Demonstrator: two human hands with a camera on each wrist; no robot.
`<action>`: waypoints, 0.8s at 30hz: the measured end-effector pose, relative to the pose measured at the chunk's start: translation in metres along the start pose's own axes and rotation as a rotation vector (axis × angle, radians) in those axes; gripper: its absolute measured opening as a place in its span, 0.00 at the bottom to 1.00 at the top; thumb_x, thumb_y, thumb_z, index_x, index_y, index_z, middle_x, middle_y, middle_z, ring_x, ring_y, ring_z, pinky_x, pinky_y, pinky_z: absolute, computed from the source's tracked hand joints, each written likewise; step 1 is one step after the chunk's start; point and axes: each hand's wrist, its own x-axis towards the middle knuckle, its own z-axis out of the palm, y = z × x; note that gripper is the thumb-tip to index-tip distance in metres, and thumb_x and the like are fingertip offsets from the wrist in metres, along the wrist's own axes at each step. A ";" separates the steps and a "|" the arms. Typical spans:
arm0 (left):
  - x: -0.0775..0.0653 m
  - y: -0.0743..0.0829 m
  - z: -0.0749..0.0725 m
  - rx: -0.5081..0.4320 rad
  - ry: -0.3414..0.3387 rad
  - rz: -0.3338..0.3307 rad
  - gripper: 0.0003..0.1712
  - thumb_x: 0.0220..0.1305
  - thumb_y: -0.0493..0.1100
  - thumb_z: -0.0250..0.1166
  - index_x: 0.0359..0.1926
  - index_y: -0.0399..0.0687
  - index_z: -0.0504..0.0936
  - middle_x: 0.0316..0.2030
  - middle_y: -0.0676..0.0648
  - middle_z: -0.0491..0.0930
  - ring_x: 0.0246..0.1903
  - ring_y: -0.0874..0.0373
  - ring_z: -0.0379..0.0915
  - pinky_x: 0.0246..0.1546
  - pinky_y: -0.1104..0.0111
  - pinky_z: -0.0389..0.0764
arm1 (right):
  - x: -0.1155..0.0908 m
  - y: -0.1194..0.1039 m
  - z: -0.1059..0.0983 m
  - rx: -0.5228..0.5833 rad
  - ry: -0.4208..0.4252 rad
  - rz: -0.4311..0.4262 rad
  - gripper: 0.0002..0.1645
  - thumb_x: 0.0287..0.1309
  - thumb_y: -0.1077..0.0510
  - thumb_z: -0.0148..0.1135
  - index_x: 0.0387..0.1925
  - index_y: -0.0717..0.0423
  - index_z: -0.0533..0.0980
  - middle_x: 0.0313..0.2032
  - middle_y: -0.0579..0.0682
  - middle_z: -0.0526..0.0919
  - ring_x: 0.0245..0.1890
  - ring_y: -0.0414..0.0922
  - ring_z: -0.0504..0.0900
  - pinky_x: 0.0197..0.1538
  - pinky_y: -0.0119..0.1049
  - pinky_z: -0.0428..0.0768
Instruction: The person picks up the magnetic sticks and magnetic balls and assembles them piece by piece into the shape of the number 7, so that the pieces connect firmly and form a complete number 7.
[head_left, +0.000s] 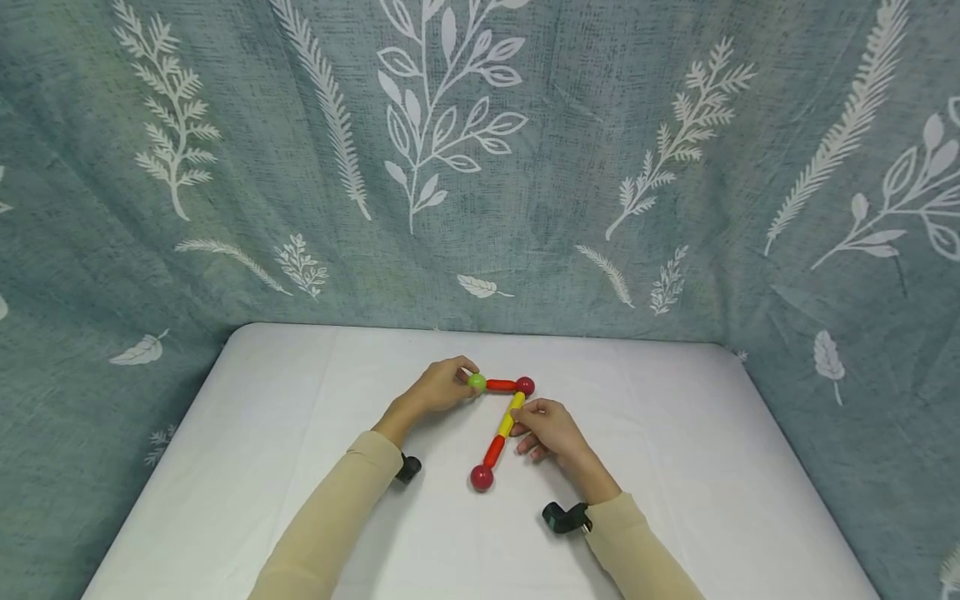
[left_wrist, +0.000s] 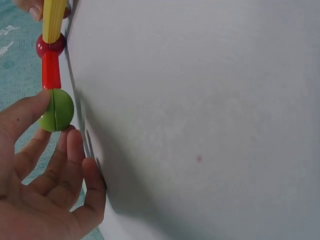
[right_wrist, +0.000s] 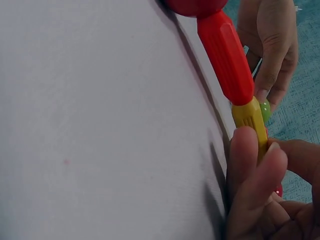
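Observation:
My left hand (head_left: 437,387) pinches a green ball (left_wrist: 62,111) between thumb and fingers. From that ball a short red rod (head_left: 501,386) runs right to a dark red ball (head_left: 525,386). A yellow rod (head_left: 517,402) slants from there towards me, and my right hand (head_left: 553,430) grips it between thumb and fingertips. In line below the yellow rod comes a second red rod (right_wrist: 226,57), which ends at another dark red ball (head_left: 482,477). Together the pieces make a bent chain of toy rods and balls. In the right wrist view, fingers partly hide the yellow rod.
A white-covered table (head_left: 660,442) lies under both hands. Behind it hangs a green-blue curtain (head_left: 555,192) with white leaf prints. Black wrist cameras, one at the left sleeve (head_left: 407,468) and one at the right sleeve (head_left: 564,518), stick out towards the middle.

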 end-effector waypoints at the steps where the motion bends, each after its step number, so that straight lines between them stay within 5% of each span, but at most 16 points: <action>1: 0.000 0.000 0.001 -0.001 -0.001 -0.002 0.19 0.65 0.45 0.70 0.56 0.49 0.80 0.46 0.46 0.81 0.46 0.51 0.77 0.47 0.57 0.77 | 0.000 0.000 -0.001 0.002 -0.001 0.002 0.15 0.66 0.55 0.64 0.44 0.63 0.74 0.30 0.56 0.86 0.17 0.43 0.82 0.17 0.32 0.76; 24: 0.000 -0.009 0.003 -0.019 0.004 -0.034 0.22 0.64 0.48 0.70 0.58 0.50 0.79 0.47 0.46 0.81 0.48 0.51 0.77 0.49 0.55 0.77 | 0.003 0.009 -0.001 0.029 0.005 -0.002 0.20 0.67 0.52 0.64 0.48 0.65 0.75 0.32 0.57 0.85 0.19 0.45 0.83 0.22 0.35 0.81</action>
